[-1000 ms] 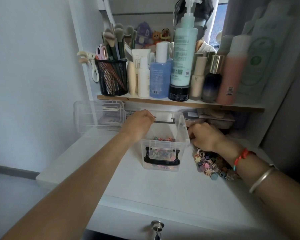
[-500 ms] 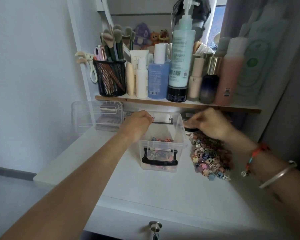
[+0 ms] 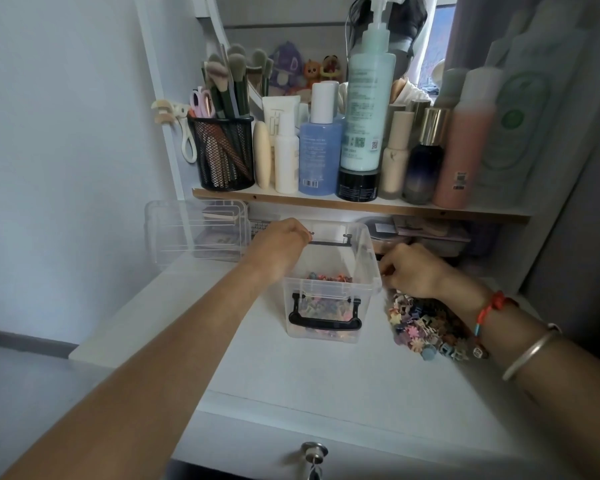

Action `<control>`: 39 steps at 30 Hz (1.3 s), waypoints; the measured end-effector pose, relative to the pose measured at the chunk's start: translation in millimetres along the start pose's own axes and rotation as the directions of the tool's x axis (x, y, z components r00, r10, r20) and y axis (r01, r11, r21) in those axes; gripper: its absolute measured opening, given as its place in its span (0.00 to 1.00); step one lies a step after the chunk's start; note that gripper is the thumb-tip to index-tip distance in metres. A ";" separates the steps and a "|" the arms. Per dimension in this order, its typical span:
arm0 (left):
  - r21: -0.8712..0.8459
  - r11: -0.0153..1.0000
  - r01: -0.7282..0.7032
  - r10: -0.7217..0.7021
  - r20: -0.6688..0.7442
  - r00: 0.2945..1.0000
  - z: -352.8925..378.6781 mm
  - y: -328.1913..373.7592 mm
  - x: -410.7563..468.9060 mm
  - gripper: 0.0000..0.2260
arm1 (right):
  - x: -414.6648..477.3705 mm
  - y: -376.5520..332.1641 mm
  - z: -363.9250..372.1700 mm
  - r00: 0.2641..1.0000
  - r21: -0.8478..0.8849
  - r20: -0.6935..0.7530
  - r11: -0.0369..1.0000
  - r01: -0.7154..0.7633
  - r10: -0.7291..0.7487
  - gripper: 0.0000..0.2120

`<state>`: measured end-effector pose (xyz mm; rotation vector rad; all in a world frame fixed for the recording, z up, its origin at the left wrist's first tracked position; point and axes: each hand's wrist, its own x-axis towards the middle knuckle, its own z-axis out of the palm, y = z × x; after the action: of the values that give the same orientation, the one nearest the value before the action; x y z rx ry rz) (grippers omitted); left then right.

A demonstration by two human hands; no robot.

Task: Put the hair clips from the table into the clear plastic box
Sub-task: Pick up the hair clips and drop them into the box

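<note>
Left grip (image 3: 284, 244): fingers curled over the far left rim of the clear plastic box (image 3: 326, 293), holding it on the tabletop (image 3: 326, 375).
Right grip (image 3: 413, 268): fingers curled, low against the box's right wall; it cannot be told whether it pinches anything.
Hair clips (image 3: 426, 323): a pastel, flower-shaped heap on the tabletop just beneath and nearside of the right grip; others already lie in the box, between the two grips.
Handling: probably light, hard plastic, springy and apt to snag together or scatter; best pinched by the body, a few at a time.
Box: open-topped and light; it would likely slide if not held.
</note>
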<state>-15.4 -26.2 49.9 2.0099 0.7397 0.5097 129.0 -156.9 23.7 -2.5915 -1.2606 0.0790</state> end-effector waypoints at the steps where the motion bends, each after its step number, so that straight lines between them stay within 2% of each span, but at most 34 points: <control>1: 0.001 1.000 -0.003 0.003 -0.001 1.000 0.2 0.4 -0.6 0.11 | -1.7 -0.8 -0.1 1.000 -0.002 -0.005 1.000 0.002 -0.002 0.09; 4: 0.008 1.000 -0.007 0.007 -0.006 1.000 0.7 1.5 -1.1 0.08 | -2.9 -2.5 -8.0 0.998 0.053 -0.066 0.999 0.011 -0.008 0.08; 6: 0.003 1.000 -0.007 0.007 -0.007 1.000 0.7 1.0 0.3 0.08 | -5.5 -8.8 -21.9 0.989 0.220 -0.147 0.975 0.013 0.020 0.06; 7: 0.001 1.000 -0.002 0.002 -0.008 1.000 0.7 1.0 0.6 0.08 | -8.2 -13.3 -30.4 0.985 0.362 -0.171 0.932 0.035 0.029 0.04; 9: 0.008 1.000 0.010 -0.010 -0.006 1.000 0.7 1.3 0.1 0.08 | -14.6 -21.9 -45.4 0.986 0.616 -0.166 0.781 0.102 0.001 0.07; 11: 0.013 1.000 0.006 -0.006 -0.003 1.000 1.1 1.2 0.1 0.10 | -20.0 -26.4 -53.1 0.994 0.717 -0.100 0.690 0.104 -0.046 0.03; 12: 0.015 1.000 0.006 -0.006 -0.002 1.000 0.8 1.1 -0.2 0.10 | -20.0 -25.6 -53.6 0.994 0.703 -0.096 0.703 0.106 -0.055 0.03; 14: 0.022 1.000 0.011 -0.011 0.005 1.000 0.6 0.9 -0.4 0.08 | -16.3 -17.9 -48.7 0.992 0.567 -0.120 0.819 0.089 -0.025 0.07; 16: 0.022 1.000 0.015 -0.015 0.000 1.000 0.4 0.1 0.4 0.11 | -14.6 -8.4 -37.0 0.996 0.311 -0.092 0.950 0.033 -0.005 0.07; 17: 0.017 1.000 0.014 -0.014 -0.004 1.000 0.4 -0.4 0.9 0.12 | -14.3 -4.1 -29.4 0.998 0.181 -0.061 0.983 0.012 0.000 0.06; 19: 0.009 1.000 0.013 -0.013 -0.010 1.000 0.4 -0.6 0.6 0.13 | -13.4 2.0 -17.2 1.000 0.017 -0.019 1.000 -0.004 0.005 0.06; 21: 0.007 1.000 0.013 -0.013 -0.012 1.000 0.2 -0.6 0.2 0.12 | -14.2 2.4 -13.1 1.000 -0.033 -0.024 0.999 -0.013 0.012 0.08; 24: 0.014 1.000 0.007 -0.007 -0.007 1.000 0.0 -0.5 -0.3 0.07 | -13.0 0.5 -14.3 0.997 0.005 -0.075 1.000 0.007 -0.007 0.08; 26: 0.012 1.000 0.003 -0.003 -0.007 1.000 0.5 -0.1 -0.6 0.07 | -13.8 -6.5 -21.6 0.978 0.163 -0.207 0.986 0.033 0.002 0.06; 27: 0.014 1.000 0.002 -0.002 -0.009 1.000 0.5 0.0 -0.7 0.07 | -15.8 -12.7 -27.9 0.969 0.314 -0.246 0.946 0.073 0.008 0.05; 29: 0.020 1.000 0.002 -0.002 -0.007 1.000 0.3 0.3 -0.8 0.07 | -21.8 -27.3 -42.0 0.975 0.616 -0.218 0.769 0.168 -0.039 0.05; 30: 0.022 1.000 0.002 -0.002 -0.006 1.000 0.4 0.3 -0.8 0.07 | -23.4 -31.9 -47.3 0.978 0.681 -0.196 0.708 0.189 -0.074 0.06; 33: 0.026 1.000 0.004 -0.003 -0.010 1.000 0.5 0.0 -1.2 0.08 | -23.1 -34.8 -49.8 0.976 0.647 -0.191 0.733 0.208 -0.108 0.07; 36: 0.026 1.000 0.004 -0.004 -0.010 1.000 0.0 -0.2 -2.2 0.07 | -19.6 -24.6 -44.0 0.982 0.703 -0.186 0.694 0.155 -0.031 0.06; 39: 0.024 1.000 0.011 -0.011 -0.007 1.000 0.1 0.7 -2.4 0.07 | -18.9 -9.7 -37.4 0.988 0.497 -0.155 0.863 0.089 -0.013 0.07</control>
<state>-16.8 -28.2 50.3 2.0263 0.7640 0.5040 115.8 -173.6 61.1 -2.0726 -1.0793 0.1781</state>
